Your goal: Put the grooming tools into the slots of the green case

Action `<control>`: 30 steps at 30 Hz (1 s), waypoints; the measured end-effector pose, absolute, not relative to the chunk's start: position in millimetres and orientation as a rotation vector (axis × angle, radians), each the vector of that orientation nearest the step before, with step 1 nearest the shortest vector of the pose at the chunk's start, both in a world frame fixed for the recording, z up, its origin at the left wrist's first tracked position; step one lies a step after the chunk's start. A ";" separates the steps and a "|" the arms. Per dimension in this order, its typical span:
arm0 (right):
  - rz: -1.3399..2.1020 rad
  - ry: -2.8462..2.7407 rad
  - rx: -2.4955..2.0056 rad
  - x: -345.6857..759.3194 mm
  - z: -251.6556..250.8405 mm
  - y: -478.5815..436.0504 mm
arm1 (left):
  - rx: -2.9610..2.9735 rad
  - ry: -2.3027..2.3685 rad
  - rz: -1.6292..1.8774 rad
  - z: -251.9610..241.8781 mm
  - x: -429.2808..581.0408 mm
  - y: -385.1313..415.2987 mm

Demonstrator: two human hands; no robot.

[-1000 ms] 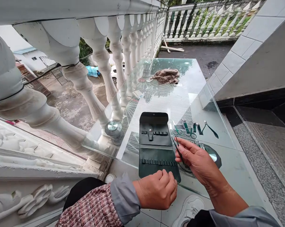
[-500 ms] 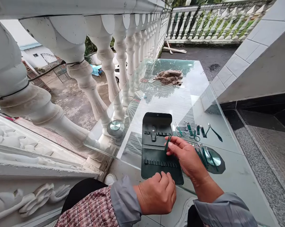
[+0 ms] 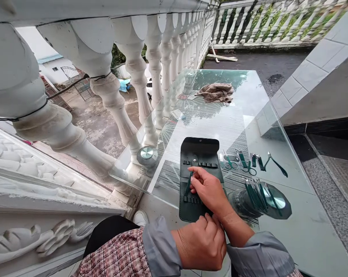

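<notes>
A dark green manicure case (image 3: 185,211) lies unfolded on the near edge of the glass table, elastic loops across both panels. My right hand (image 3: 210,191) is over its lower panel, fingers pinching green tweezers (image 3: 188,188) whose lower end is by the row of loops. My left hand (image 3: 201,244) is curled closed at the case's near edge; whatever its fingers hold is hidden. To the right lie nail clippers (image 3: 242,158), small scissors (image 3: 251,170) and cuticle nippers (image 3: 277,164). Several slim green-handled tools (image 3: 257,194) are bunched nearer to me.
The glass table (image 3: 303,227) has round metal-topped supports, one of them (image 3: 147,153) at left. A crumpled brown cloth (image 3: 215,92) lies at the far end. White balusters (image 3: 113,96) run along the left; a tiled sloping wall (image 3: 303,79) stands at right.
My right hand has brought the tweezers left and down, from the case's right side to the lower loops. My left hand stays closed near the bottom edge. The view has shifted slightly.
</notes>
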State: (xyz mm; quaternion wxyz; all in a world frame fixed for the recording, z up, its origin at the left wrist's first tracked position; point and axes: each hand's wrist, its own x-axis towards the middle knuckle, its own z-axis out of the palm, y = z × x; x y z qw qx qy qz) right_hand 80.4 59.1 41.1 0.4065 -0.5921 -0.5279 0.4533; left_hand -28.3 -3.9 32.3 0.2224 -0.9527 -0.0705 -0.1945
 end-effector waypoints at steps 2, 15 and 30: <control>1.068 -1.418 -1.515 79.0 40.0 59.3 | -2.641 -0.189 -0.550 33.7 -28.0 -3.9; 0.918 -1.638 -1.508 77.0 40.3 63.9 | -2.681 -0.149 -0.448 37.9 -27.4 -3.8; 0.645 -2.044 -1.543 75.5 38.1 58.1 | -2.873 -0.140 -0.489 30.8 -25.5 -2.3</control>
